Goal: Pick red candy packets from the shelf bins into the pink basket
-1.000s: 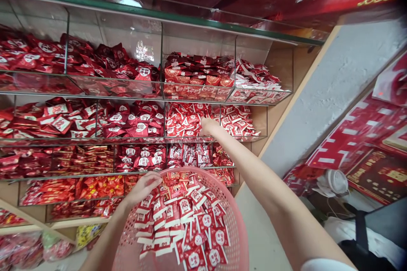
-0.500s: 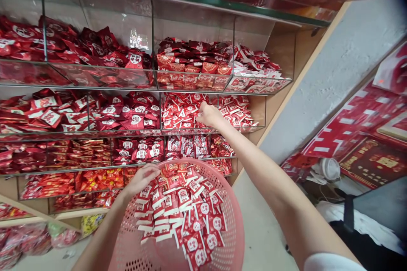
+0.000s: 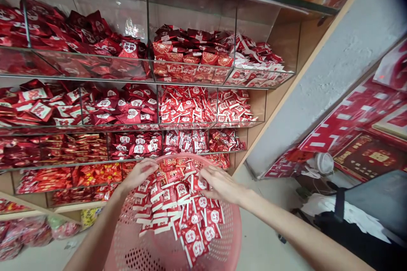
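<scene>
A pink round plastic basket point(image 3: 233, 228) with a perforated wall is in front of me, holding many small red-and-white packets point(image 3: 182, 192) in overlapping rows. At its far left rim is my left hand point(image 3: 141, 174), its fingers curled over the edge. Inside the basket, on the right, my right hand point(image 3: 221, 183) pinches a small red-and-white packet point(image 3: 202, 183) just above the others. The fingers partly cover that packet. Beyond the rim, a glass-fronted shelf bin point(image 3: 186, 103) holds similar small red packets.
Tiered shelves with glass dividers point(image 3: 147, 25) hold red and maroon packets across the back. A grey wall point(image 3: 327, 80) slants along the right. Beside it are red printed boxes point(image 3: 373, 156) and a black bag point(image 3: 346, 237). Plastic-bagged goods point(image 3: 28, 237) lie low on the left.
My right hand has come down from the small-packet bin into the basket's right side. My left hand has stayed at the rim. The view has shifted slightly.
</scene>
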Tool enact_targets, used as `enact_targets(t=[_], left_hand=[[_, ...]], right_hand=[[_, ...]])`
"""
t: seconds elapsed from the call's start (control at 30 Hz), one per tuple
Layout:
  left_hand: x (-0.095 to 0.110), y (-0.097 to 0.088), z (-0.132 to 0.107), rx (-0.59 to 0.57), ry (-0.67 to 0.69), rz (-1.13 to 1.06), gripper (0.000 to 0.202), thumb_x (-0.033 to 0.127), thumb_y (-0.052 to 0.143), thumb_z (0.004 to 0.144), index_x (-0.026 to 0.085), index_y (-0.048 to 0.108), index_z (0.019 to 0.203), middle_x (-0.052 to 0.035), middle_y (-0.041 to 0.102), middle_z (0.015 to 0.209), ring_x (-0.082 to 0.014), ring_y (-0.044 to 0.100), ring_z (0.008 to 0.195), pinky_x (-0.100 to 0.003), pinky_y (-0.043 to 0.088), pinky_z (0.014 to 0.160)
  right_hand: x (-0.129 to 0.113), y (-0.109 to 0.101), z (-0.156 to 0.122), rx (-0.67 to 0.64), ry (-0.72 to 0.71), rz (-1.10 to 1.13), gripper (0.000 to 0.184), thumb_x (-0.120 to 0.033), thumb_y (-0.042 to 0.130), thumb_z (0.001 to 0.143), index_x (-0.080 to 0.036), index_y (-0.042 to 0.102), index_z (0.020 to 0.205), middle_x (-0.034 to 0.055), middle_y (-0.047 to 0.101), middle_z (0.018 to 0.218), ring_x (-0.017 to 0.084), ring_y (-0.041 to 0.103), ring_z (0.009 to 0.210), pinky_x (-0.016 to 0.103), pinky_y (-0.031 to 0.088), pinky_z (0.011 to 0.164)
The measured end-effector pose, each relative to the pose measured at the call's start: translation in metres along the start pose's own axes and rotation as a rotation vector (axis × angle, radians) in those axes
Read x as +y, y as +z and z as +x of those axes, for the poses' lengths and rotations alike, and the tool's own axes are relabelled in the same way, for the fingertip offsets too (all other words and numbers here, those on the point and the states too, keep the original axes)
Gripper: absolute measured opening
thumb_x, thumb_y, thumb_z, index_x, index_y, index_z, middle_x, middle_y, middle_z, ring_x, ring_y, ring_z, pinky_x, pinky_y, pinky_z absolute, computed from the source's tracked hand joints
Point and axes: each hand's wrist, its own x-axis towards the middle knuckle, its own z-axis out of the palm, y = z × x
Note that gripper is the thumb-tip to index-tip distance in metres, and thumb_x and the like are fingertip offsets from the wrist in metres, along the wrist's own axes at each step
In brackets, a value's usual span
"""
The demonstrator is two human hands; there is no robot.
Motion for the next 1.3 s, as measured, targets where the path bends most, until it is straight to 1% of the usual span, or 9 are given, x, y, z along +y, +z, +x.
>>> enact_targets(t=[0.07, 0.17, 0.33, 0.7, 0.8, 0.93, 1.03, 1.13, 1.3], left_hand=[[0.0, 0.0, 0.0, -0.004, 0.008, -0.004, 0.031, 0.049, 0.056, 0.078, 0.022, 0.07, 0.081, -0.0044, 0.065, 0.101, -0.0178, 0.058, 0.099, -0.032, 0.043, 0.094], [0.0, 0.0, 0.0, -0.009, 0.01, -0.004, 0.031, 0.049, 0.056, 0.078, 0.021, 0.07, 0.081, -0.0045, 0.064, 0.101, -0.0176, 0.058, 0.099, -0.033, 0.042, 0.095], [-0.001, 0.0, -0.001, -0.012, 0.002, 0.019, 0.03, 0.048, 0.055, 0.079, 0.022, 0.069, 0.083, -0.0044, 0.064, 0.102, -0.0172, 0.057, 0.1, -0.033, 0.042, 0.096], [0.004, 0.0, -0.002, -0.005, -0.022, 0.008, 0.031, 0.049, 0.054, 0.079, 0.022, 0.07, 0.079, -0.0041, 0.065, 0.102, -0.0181, 0.058, 0.1, -0.032, 0.042, 0.095], [0.004, -0.001, -0.002, -0.011, -0.012, 0.008, 0.031, 0.049, 0.054, 0.079, 0.022, 0.069, 0.078, -0.0045, 0.064, 0.102, -0.0182, 0.057, 0.1, -0.033, 0.042, 0.095], [0.005, 0.0, -0.002, -0.011, -0.018, -0.001, 0.031, 0.049, 0.053, 0.079, 0.022, 0.069, 0.078, -0.0046, 0.064, 0.102, -0.0186, 0.057, 0.1, -0.034, 0.042, 0.095], [0.006, 0.0, -0.002, -0.006, -0.033, -0.015, 0.031, 0.048, 0.053, 0.079, 0.022, 0.069, 0.078, -0.0041, 0.064, 0.102, -0.0184, 0.057, 0.1, -0.033, 0.041, 0.096], [0.008, 0.0, -0.003, -0.009, -0.032, -0.015, 0.031, 0.049, 0.053, 0.079, 0.022, 0.069, 0.078, -0.0041, 0.064, 0.102, -0.0184, 0.057, 0.101, -0.033, 0.04, 0.097], [0.006, -0.001, -0.004, -0.009, -0.033, -0.024, 0.029, 0.047, 0.054, 0.079, 0.023, 0.069, 0.078, -0.004, 0.063, 0.104, -0.0188, 0.056, 0.102, -0.034, 0.04, 0.096]], right_hand=[[0.012, 0.018, -0.015, -0.058, 0.022, -0.047, 0.017, -0.023, 0.056, 0.076, -0.02, 0.046, 0.09, 0.0043, 0.055, 0.088, 0.018, 0.048, 0.081, 0.03, 0.037, 0.071], [0.025, 0.029, -0.03, -0.118, 0.067, -0.102, 0.019, -0.023, 0.058, 0.075, -0.02, 0.047, 0.09, 0.0048, 0.055, 0.091, 0.02, 0.049, 0.084, 0.031, 0.038, 0.075], [0.028, 0.033, -0.042, -0.207, 0.095, -0.097, 0.024, -0.023, 0.059, 0.075, -0.021, 0.049, 0.096, 0.0056, 0.057, 0.095, 0.021, 0.051, 0.091, 0.033, 0.038, 0.08], [0.03, 0.046, -0.041, -0.288, 0.108, -0.138, 0.03, -0.022, 0.062, 0.071, -0.018, 0.051, 0.098, 0.0087, 0.059, 0.1, 0.024, 0.052, 0.095, 0.035, 0.038, 0.082], [0.031, 0.028, -0.029, -0.209, 0.097, -0.147, 0.028, -0.031, 0.064, 0.073, -0.019, 0.052, 0.095, 0.0071, 0.059, 0.097, 0.023, 0.052, 0.091, 0.035, 0.039, 0.08], [0.033, -0.023, 0.011, 0.089, 0.088, -0.307, 0.013, -0.028, 0.051, 0.085, -0.018, 0.053, 0.093, 0.0075, 0.06, 0.092, 0.021, 0.051, 0.089, 0.033, 0.038, 0.078], [0.037, -0.067, 0.051, 0.316, 0.17, -0.46, 0.013, -0.021, 0.044, 0.089, -0.016, 0.056, 0.089, 0.0087, 0.06, 0.09, 0.021, 0.049, 0.085, 0.032, 0.036, 0.075], [0.044, -0.099, 0.089, 0.493, 0.324, -0.634, 0.02, -0.016, 0.04, 0.088, -0.013, 0.06, 0.087, 0.0134, 0.058, 0.096, 0.025, 0.046, 0.09, 0.036, 0.034, 0.075], [0.056, -0.112, 0.13, 0.493, 0.414, -0.735, 0.029, -0.005, 0.038, 0.083, -0.012, 0.066, 0.079, 0.0181, 0.055, 0.097, 0.029, 0.044, 0.094, 0.04, 0.032, 0.075]])
